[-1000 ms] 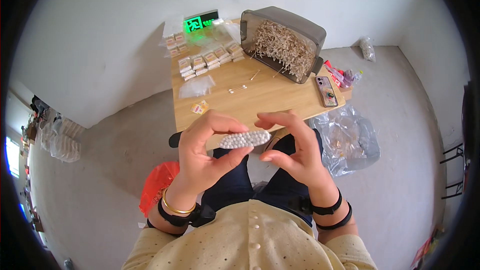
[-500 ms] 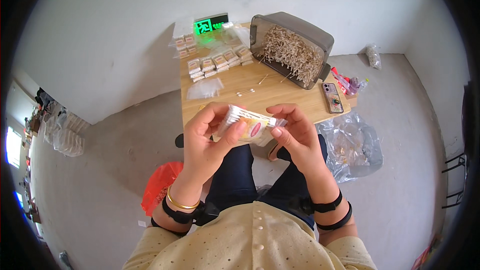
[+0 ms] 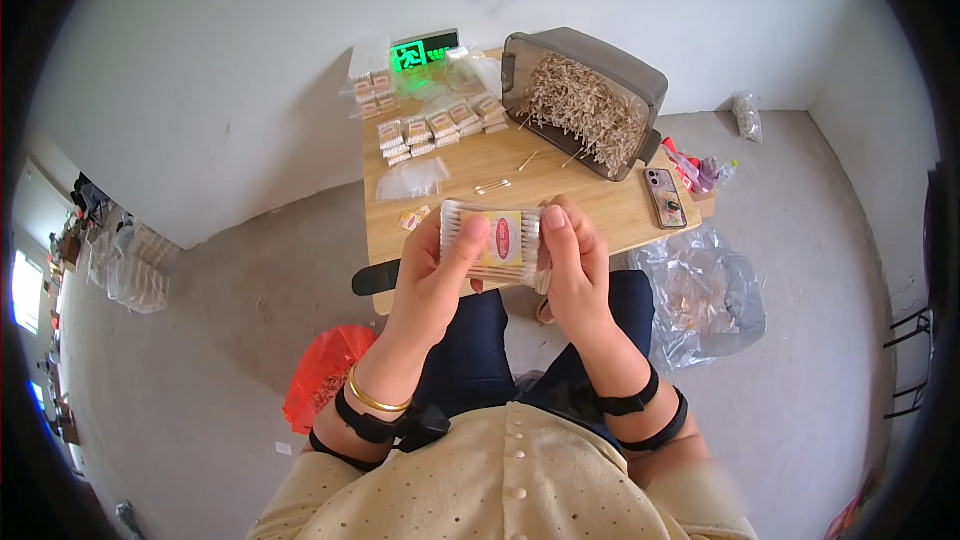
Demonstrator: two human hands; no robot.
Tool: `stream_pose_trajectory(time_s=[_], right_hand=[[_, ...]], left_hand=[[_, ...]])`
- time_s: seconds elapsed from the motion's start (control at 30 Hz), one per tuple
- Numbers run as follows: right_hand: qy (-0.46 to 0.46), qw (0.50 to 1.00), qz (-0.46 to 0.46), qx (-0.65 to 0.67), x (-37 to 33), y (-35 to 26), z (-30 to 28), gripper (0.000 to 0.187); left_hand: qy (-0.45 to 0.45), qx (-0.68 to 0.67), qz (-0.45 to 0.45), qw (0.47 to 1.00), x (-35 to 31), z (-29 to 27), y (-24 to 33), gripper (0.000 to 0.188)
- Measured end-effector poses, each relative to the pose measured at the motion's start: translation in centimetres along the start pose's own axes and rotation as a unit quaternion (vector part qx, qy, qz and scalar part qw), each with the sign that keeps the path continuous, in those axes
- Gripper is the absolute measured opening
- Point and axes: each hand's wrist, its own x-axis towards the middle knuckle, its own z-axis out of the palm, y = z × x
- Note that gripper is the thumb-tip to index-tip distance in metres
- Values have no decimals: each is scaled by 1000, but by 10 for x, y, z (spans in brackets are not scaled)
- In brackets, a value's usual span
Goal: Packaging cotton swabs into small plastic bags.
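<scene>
Between my two hands, just over the table's near edge, is a clear packet of cotton swabs (image 3: 503,240) with a yellow and red label facing up. My left hand (image 3: 440,265) grips its left end, thumb pressed on the label's edge. The right end is held by my right hand (image 3: 572,255), thumb on top; the fingers underneath are mostly hidden. Beyond, a few loose cotton swabs (image 3: 492,187) lie on the wooden table (image 3: 460,165). Small printed labels (image 3: 412,218) lie near my left hand, with clear plastic bags (image 3: 414,179) behind them.
Stacked swab packets (image 3: 441,125) stand at the far left. A tilted grey bin (image 3: 590,45) spills over with swabs at the back right, near a phone (image 3: 665,198). On the floor are a clear plastic bag (image 3: 740,280) and a red bag (image 3: 325,370).
The packet has turned from tilted to level, its label now facing up. My right hand has shifted from pinching the plastic at the right end to gripping the packet's side.
</scene>
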Motion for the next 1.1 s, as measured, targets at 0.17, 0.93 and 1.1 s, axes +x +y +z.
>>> stream_pose_trajectory(time_s=[0.17, 0.93, 1.1], right_hand=[[10, 975, -137, -175, 6, 12, -3, 36], [-91, 992, -16, -86, -19, 23, -37, 16], [-91, 974, -89, -189, -12, 16, -46, 8]], left_hand=[[-10, 11, -18, 1000, 2, -1, 3, 27], [-90, 85, 20, 992, 13, -6, 25, 30], [-72, 185, 129, 972, 5, -5, 34, 30]])
